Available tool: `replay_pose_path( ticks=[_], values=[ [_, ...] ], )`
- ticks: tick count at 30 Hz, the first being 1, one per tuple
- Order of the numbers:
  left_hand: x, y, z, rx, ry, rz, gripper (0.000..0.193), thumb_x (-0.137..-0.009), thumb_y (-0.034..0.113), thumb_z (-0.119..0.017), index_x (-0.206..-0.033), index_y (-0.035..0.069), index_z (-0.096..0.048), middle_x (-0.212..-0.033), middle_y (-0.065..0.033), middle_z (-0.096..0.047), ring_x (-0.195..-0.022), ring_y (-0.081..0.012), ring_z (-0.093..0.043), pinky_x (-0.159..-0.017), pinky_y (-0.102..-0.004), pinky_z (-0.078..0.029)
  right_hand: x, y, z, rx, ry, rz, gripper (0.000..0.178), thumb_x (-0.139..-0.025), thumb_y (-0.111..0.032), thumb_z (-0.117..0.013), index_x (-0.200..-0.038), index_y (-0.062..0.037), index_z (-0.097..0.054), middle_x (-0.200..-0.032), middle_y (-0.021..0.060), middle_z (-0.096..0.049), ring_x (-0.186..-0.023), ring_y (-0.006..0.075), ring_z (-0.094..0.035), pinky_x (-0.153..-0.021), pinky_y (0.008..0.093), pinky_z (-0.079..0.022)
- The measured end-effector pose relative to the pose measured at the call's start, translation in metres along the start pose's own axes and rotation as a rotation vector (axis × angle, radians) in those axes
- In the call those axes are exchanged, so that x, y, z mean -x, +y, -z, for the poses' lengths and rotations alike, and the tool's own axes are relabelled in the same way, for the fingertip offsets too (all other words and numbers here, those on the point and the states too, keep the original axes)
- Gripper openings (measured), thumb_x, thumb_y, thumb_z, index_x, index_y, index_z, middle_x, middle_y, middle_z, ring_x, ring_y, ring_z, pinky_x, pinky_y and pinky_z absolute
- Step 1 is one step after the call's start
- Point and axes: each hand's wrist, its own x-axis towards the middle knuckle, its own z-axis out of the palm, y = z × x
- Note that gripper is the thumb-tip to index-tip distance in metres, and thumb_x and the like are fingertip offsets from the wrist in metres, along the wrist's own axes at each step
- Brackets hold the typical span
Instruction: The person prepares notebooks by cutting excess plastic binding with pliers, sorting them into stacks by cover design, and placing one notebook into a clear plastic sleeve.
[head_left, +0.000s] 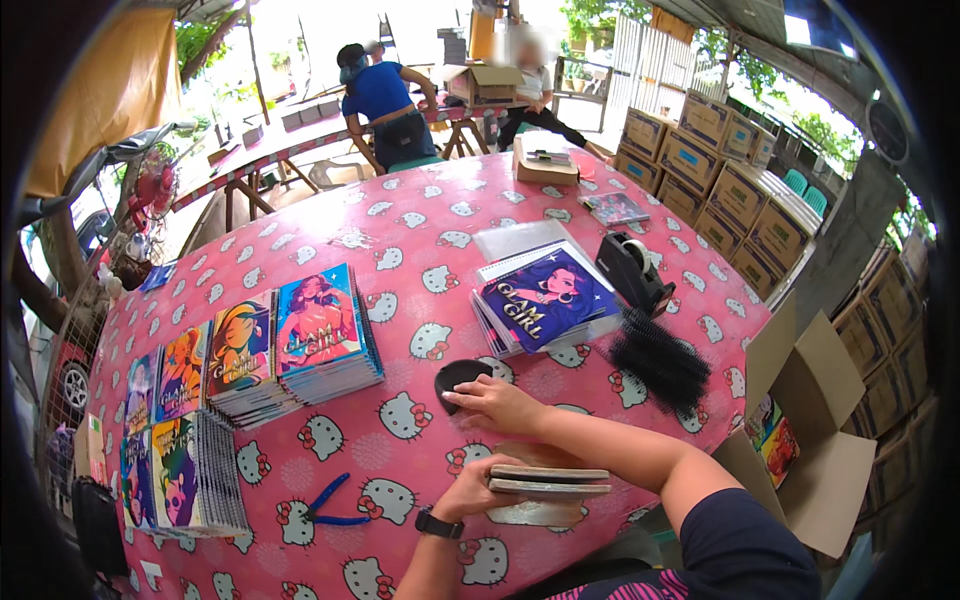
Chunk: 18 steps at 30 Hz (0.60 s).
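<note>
My left hand (468, 493), with a dark watch on the wrist, is closed round a thick flat bundle (550, 480) near the table's front edge. The bundle has pale brown layers with a dark gap between them; its exact kind does not show. My right hand (490, 402) reaches across above it, fingers stretched out over a round black dish (463, 378). The fingertips rest at the dish's right side, and nothing shows held in them. Beyond the dish lies a stack of spiral notebooks (545, 295) with a purple illustrated cover on top.
Several stacks of colourful spiral notebooks (322, 318) stand at left. Blue-handled pliers (325, 505) lie near them. Right of the purple notebooks are a black tape dispenser (635, 272) and black plastic coils (660, 362). An open carton (825, 385) stands at right; two people are at a far table.
</note>
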Motion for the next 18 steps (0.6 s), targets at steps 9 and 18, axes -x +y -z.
replay_pose_path(
  ticks=[9,18],
  values=[
    [0.02,0.004,-0.033,-0.03,0.322,0.025,0.048,-0.065,0.007,-0.084,-0.106,0.001,-0.061,-0.099,-0.0021,-0.065,-0.092,-0.0092,-0.059,-0.085,-0.0273,-0.048,0.057,0.04,0.137,0.408,0.227,-0.346,0.066,-0.076,-0.028,-0.073,-0.133,-0.0113,-0.047,-0.142,0.0124,-0.041,-0.133,0.0332,-0.034,-0.107,0.0494,-0.027],
    [0.062,0.018,-0.07,0.162,0.274,-0.034,0.067,-0.066,0.015,-0.08,-0.125,0.0,-0.051,-0.123,-0.0094,-0.056,-0.114,-0.018,-0.052,-0.098,-0.0323,-0.04,0.063,0.1,0.125,0.544,0.38,-0.248,0.036,-0.081,-0.01,-0.056,-0.117,-0.0128,-0.06,-0.114,0.0037,-0.059,-0.11,0.0212,-0.051,-0.093,0.0424,-0.036]
  ],
)
